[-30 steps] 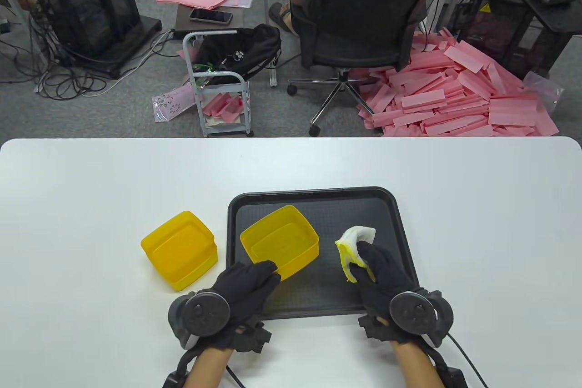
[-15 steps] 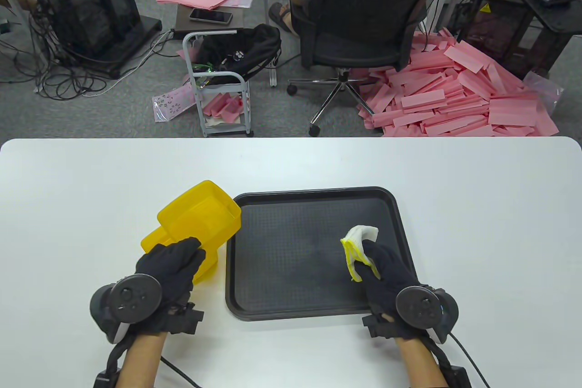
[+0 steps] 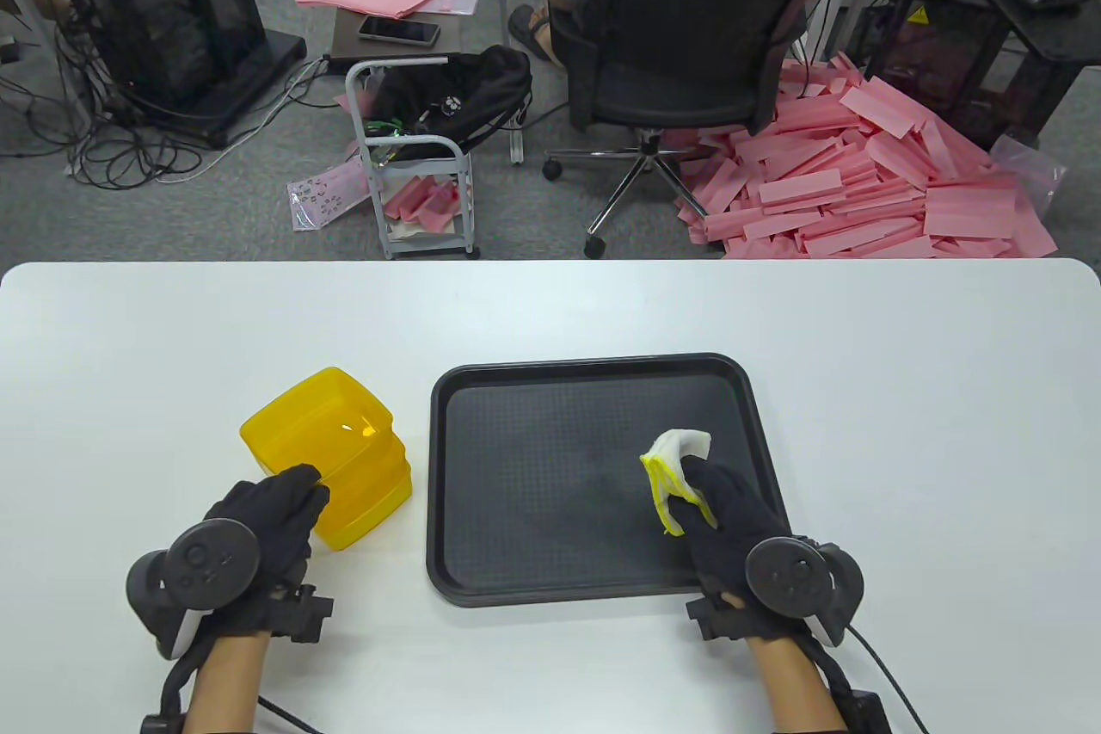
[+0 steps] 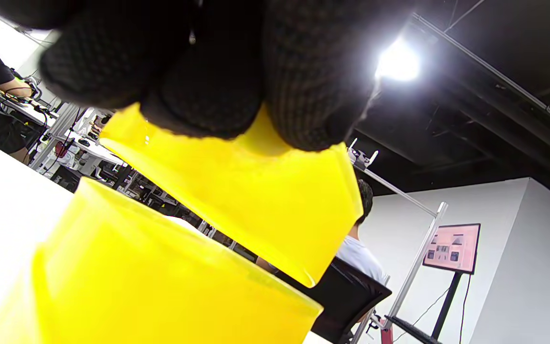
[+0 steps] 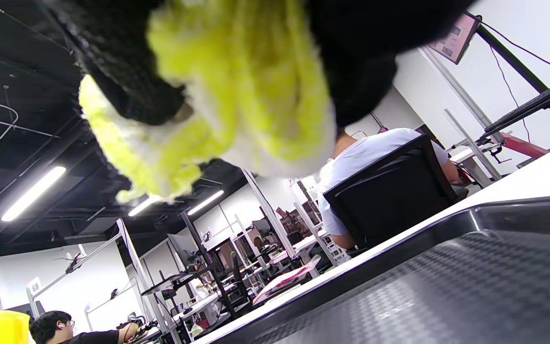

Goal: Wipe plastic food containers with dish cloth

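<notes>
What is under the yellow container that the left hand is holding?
Another yellow container stands on the white table under the held container, which the left hand grips at its near edge. The lower one's inside is covered, so its contents cannot be seen.

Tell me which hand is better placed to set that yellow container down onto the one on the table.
Left. The left hand already grips the yellow container, directly above the lower container. The right hand holds the dish cloth over the tray.

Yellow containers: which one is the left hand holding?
The upper container, tilted; the left hand grips its near edge. The lower container sits flat on the table beneath it.
</notes>
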`<control>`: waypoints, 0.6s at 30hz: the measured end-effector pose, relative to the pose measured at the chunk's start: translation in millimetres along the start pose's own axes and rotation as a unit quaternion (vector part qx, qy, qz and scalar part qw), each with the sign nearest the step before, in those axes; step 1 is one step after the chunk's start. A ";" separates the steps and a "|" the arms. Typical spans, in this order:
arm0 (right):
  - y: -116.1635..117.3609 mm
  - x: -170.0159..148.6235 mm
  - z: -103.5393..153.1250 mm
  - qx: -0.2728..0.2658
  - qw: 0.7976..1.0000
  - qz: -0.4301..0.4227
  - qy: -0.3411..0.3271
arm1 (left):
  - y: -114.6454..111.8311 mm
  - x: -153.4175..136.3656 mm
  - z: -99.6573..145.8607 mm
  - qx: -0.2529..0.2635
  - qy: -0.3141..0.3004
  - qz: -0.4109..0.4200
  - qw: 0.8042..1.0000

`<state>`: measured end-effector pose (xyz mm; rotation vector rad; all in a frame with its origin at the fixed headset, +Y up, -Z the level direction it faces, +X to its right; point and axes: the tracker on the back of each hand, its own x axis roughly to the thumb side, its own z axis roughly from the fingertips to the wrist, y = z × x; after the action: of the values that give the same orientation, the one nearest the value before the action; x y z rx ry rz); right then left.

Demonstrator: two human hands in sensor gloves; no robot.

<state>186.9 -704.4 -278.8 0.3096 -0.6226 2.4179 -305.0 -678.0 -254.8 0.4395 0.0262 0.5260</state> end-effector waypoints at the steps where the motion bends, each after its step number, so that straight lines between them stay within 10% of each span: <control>1: 0.0 0.0 0.0 0.001 1.000 0.000 0.000 | -1.3 -0.9 0.3 -0.002 0.001 0.001 1.000; 18: 1.9 -0.8 -0.7 0.013 1.000 -0.001 0.000 | -20.9 -16.3 9.4 -0.025 0.022 0.003 0.999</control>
<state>186.3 -705.8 -280.4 0.3196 -0.5915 2.4257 -307.9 -706.0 -256.3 0.3794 0.0535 0.5402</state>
